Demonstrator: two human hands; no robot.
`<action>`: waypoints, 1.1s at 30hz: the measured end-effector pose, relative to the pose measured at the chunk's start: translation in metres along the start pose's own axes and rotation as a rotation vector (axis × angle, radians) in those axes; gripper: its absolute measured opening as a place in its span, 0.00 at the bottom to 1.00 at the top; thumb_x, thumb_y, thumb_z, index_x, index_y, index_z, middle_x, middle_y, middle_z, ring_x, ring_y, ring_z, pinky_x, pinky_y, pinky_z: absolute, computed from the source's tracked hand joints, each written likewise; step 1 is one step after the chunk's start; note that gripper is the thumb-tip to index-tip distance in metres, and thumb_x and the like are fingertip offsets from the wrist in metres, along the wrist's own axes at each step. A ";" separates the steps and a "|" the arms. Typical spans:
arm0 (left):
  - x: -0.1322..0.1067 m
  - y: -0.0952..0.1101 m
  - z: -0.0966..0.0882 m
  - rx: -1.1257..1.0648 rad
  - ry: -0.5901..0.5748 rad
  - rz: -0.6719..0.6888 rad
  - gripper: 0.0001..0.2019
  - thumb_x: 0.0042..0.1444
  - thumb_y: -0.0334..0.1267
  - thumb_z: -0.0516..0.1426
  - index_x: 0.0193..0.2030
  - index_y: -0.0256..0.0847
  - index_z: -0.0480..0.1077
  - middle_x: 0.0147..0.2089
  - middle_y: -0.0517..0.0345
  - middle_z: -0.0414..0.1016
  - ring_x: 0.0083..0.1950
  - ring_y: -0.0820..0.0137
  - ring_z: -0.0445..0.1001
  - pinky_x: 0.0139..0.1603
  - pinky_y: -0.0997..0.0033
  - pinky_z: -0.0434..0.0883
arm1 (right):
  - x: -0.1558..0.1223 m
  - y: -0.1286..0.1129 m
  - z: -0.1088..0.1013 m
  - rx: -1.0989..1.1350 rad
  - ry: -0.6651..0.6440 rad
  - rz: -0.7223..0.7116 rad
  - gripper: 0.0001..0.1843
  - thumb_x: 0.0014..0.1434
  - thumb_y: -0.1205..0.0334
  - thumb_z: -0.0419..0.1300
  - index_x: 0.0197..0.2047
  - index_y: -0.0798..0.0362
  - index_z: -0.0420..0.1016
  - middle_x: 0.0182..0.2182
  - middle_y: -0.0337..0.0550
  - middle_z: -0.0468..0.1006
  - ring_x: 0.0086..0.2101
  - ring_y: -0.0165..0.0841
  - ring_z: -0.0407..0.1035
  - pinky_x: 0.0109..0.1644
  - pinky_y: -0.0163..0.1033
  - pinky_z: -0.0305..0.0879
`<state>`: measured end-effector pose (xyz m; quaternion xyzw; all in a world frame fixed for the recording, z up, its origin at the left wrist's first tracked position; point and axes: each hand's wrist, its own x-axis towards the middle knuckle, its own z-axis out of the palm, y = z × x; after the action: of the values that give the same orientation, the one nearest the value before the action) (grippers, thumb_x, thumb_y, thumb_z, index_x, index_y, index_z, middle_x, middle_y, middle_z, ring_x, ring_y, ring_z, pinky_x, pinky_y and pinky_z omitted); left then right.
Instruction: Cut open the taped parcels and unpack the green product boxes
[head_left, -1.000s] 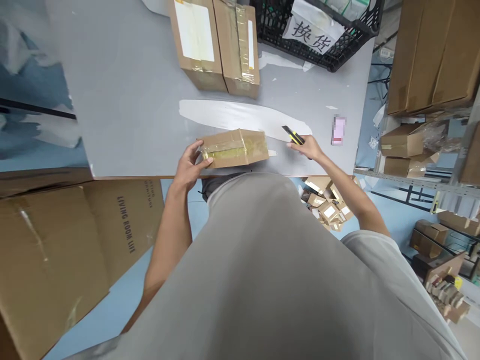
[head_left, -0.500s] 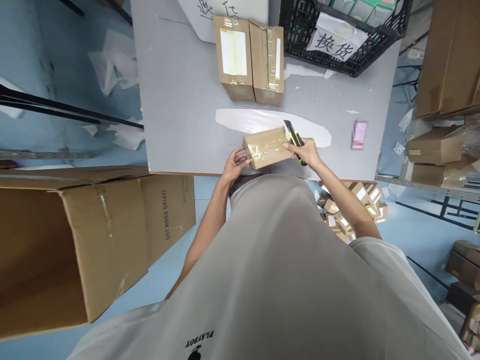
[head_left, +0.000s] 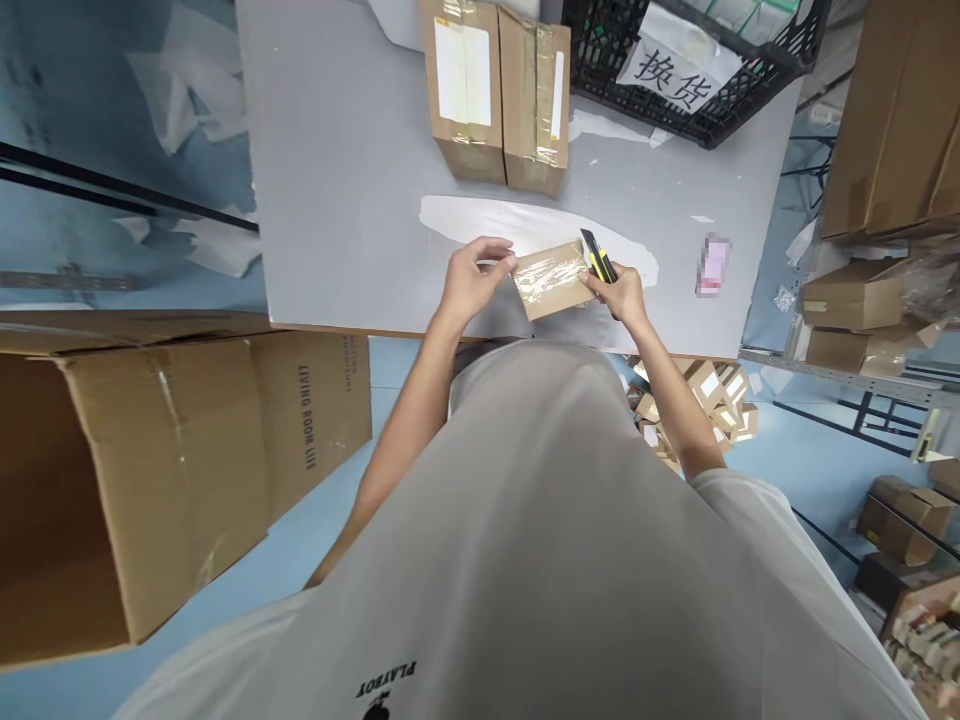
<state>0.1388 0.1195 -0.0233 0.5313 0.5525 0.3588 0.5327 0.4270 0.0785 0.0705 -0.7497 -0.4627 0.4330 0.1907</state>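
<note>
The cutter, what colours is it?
The cutter is black and yellow, clearest in the head view.

The small carton (head_left: pixel 549 283) is coloured light brown and streaked with whitish glints along its tape. The utility knife (head_left: pixel 601 259) is patterned in black and yellow. Grey is shown by the tabletop (head_left: pixel 337 160), broken by an elongated white patch (head_left: pixel 457 216). The black crate (head_left: pixel 705 125) is latticed, and its white sign (head_left: pixel 679 65) is marked with black characters. The grey T-shirt (head_left: pixel 555 520) is printed in black; the floor (head_left: pixel 330 540) is coloured light blue.
</note>
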 end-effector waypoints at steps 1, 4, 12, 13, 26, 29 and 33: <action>0.002 0.006 -0.001 0.006 -0.026 0.002 0.17 0.61 0.51 0.73 0.51 0.45 0.84 0.55 0.48 0.91 0.60 0.54 0.89 0.63 0.54 0.87 | 0.001 0.000 -0.001 -0.031 -0.005 -0.010 0.26 0.63 0.36 0.79 0.39 0.49 0.79 0.24 0.32 0.73 0.30 0.34 0.68 0.33 0.37 0.63; 0.006 0.017 -0.004 0.014 -0.064 -0.010 0.15 0.57 0.44 0.74 0.48 0.44 0.84 0.49 0.49 0.91 0.56 0.54 0.91 0.61 0.52 0.88 | 0.001 -0.002 -0.004 -0.179 0.018 -0.041 0.26 0.69 0.36 0.75 0.41 0.52 0.83 0.29 0.40 0.82 0.35 0.39 0.75 0.38 0.39 0.70; 0.007 0.011 -0.010 0.003 -0.071 -0.039 0.17 0.55 0.44 0.78 0.47 0.42 0.84 0.47 0.49 0.91 0.55 0.52 0.92 0.62 0.50 0.89 | -0.059 -0.035 0.004 -0.623 -0.100 -0.275 0.39 0.85 0.39 0.51 0.88 0.51 0.64 0.68 0.64 0.88 0.64 0.63 0.84 0.67 0.63 0.81; 0.008 0.011 -0.009 -0.005 -0.069 -0.038 0.18 0.55 0.45 0.78 0.48 0.42 0.84 0.48 0.49 0.91 0.55 0.52 0.92 0.63 0.50 0.89 | -0.068 -0.038 0.009 -0.606 -0.139 -0.283 0.39 0.86 0.41 0.50 0.90 0.50 0.61 0.67 0.62 0.89 0.63 0.62 0.85 0.67 0.62 0.82; 0.009 0.005 -0.006 -0.072 -0.068 -0.056 0.17 0.54 0.36 0.77 0.51 0.43 0.85 0.44 0.55 0.89 0.53 0.55 0.92 0.64 0.49 0.89 | -0.081 -0.054 0.052 -0.660 -0.306 -0.210 0.39 0.86 0.50 0.48 0.93 0.49 0.58 0.62 0.58 0.93 0.59 0.57 0.89 0.68 0.58 0.83; 0.011 0.003 -0.005 -0.088 -0.056 -0.062 0.18 0.54 0.36 0.77 0.51 0.44 0.84 0.44 0.56 0.89 0.55 0.53 0.91 0.66 0.46 0.88 | -0.080 -0.057 0.053 -0.705 -0.314 -0.202 0.40 0.86 0.48 0.48 0.94 0.49 0.56 0.64 0.58 0.91 0.60 0.58 0.89 0.69 0.60 0.83; 0.010 0.003 -0.005 -0.091 -0.057 -0.067 0.19 0.54 0.36 0.78 0.52 0.44 0.84 0.43 0.56 0.89 0.56 0.52 0.91 0.66 0.46 0.88 | -0.078 -0.057 0.055 -0.690 -0.311 -0.228 0.38 0.87 0.50 0.45 0.93 0.50 0.58 0.67 0.58 0.90 0.62 0.58 0.88 0.68 0.58 0.83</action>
<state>0.1359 0.1305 -0.0216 0.4978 0.5376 0.3501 0.5836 0.3362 0.0337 0.1160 -0.6391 -0.6846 0.3365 -0.0982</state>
